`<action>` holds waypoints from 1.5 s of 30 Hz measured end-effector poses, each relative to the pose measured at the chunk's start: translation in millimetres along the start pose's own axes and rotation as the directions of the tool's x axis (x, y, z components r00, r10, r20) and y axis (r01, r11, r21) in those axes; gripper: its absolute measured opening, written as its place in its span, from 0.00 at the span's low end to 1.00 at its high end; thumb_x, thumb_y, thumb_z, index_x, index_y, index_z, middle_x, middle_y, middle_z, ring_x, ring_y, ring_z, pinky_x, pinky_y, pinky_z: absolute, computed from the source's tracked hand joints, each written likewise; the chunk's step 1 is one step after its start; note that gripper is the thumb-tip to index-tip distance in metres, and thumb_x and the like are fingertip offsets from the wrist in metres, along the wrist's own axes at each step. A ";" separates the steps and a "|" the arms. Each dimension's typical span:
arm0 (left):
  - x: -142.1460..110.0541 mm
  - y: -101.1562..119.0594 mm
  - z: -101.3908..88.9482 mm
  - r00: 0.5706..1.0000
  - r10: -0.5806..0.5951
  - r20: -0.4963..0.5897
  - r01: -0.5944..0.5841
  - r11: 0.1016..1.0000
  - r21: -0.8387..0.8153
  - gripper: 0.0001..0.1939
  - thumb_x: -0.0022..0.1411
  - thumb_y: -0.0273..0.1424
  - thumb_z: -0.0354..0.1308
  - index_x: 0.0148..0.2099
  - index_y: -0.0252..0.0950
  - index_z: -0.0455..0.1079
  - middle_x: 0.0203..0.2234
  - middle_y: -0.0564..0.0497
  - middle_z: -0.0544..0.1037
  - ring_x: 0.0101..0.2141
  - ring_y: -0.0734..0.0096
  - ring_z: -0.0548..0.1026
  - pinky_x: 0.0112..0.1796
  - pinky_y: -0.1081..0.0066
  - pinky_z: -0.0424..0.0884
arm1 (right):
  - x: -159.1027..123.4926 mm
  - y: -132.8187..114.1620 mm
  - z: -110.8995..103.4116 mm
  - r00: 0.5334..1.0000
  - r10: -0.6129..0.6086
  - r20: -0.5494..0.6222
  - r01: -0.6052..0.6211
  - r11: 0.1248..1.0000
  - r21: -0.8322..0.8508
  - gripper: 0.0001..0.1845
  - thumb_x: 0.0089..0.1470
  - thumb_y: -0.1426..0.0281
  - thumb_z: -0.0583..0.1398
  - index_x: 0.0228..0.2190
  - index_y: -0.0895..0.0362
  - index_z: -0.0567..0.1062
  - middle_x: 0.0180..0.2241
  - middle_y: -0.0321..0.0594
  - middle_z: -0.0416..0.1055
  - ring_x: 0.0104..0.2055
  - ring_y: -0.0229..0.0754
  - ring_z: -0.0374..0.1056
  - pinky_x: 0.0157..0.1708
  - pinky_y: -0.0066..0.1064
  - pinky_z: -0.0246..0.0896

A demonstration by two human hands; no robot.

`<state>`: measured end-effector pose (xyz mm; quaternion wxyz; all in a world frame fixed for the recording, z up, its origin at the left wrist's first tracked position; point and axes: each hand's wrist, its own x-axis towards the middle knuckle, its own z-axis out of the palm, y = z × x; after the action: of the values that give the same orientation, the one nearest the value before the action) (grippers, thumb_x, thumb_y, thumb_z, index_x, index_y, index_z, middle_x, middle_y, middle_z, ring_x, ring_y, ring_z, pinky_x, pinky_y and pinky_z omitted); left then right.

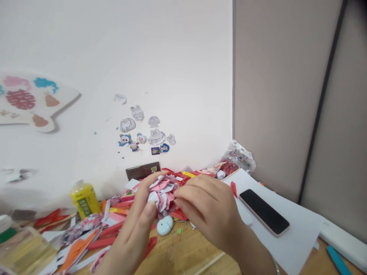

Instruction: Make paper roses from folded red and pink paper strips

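Note:
A bunched ball of pink and white folded paper (163,193) is held up above the wooden table (183,250). My left hand (140,210) cups it from the left, with the thumb on the near side and the fingers curled round the back. On its right side my right hand (208,202) pinches the paper's edge between thumb and forefinger. The right hand's other fingers are bent and partly hidden. Just below the ball lies a pale blue earbud case (164,225).
Red, orange and white paper strips (107,231) cover the left and back of the table. A yellow bottle (85,198) and a clear plastic box (27,252) stand left. At right, a phone (264,211) lies on white sheets (292,244), near a teal tool (338,259).

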<state>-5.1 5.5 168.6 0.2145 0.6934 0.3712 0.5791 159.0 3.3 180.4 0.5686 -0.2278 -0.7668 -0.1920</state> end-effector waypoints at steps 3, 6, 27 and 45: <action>-0.4 5.0 2.8 0.998 -0.019 -0.067 0.016 0.999 -0.044 0.24 0.60 0.46 0.47 0.56 0.44 0.59 0.56 0.49 0.63 0.56 0.53 0.60 0.54 0.57 0.59 | -1.0 -0.4 0.0 0.999 0.049 -0.010 -0.049 0.998 0.049 0.10 0.58 0.71 0.54 0.27 0.58 0.72 0.25 0.38 0.71 0.29 0.37 0.65 0.31 0.28 0.60; 1.0 3.8 4.1 0.997 0.040 -0.073 -0.046 0.995 -0.090 0.24 0.59 0.42 0.52 0.56 0.45 0.57 0.56 0.49 0.61 0.56 0.55 0.59 0.55 0.57 0.57 | 0.1 -2.2 0.9 0.994 0.113 -0.009 -0.112 0.990 0.086 0.11 0.58 0.68 0.54 0.28 0.58 0.72 0.24 0.38 0.71 0.28 0.36 0.65 0.29 0.28 0.60; 10.6 -11.4 2.8 0.995 0.073 0.066 -0.064 0.990 -0.129 0.21 0.59 0.36 0.55 0.55 0.45 0.56 0.52 0.46 0.64 0.55 0.58 0.61 0.53 0.59 0.61 | 3.4 1.3 11.1 0.919 0.391 0.058 -0.383 0.843 0.378 0.08 0.53 0.76 0.56 0.25 0.58 0.73 0.24 0.35 0.68 0.27 0.35 0.63 0.29 0.26 0.58; 20.1 -28.5 9.0 0.996 0.028 0.083 -0.011 0.980 -0.198 0.24 0.56 0.35 0.59 0.54 0.44 0.59 0.51 0.45 0.65 0.53 0.56 0.63 0.49 0.59 0.66 | -2.6 15.7 20.2 0.888 0.441 0.134 -0.459 0.828 0.322 0.06 0.51 0.78 0.59 0.25 0.57 0.72 0.24 0.32 0.68 0.29 0.34 0.62 0.31 0.24 0.54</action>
<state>-3.0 40.0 158.7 0.2924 0.6963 0.2956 0.5851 152.8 27.1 172.8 0.6080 -0.3037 -0.7279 0.0909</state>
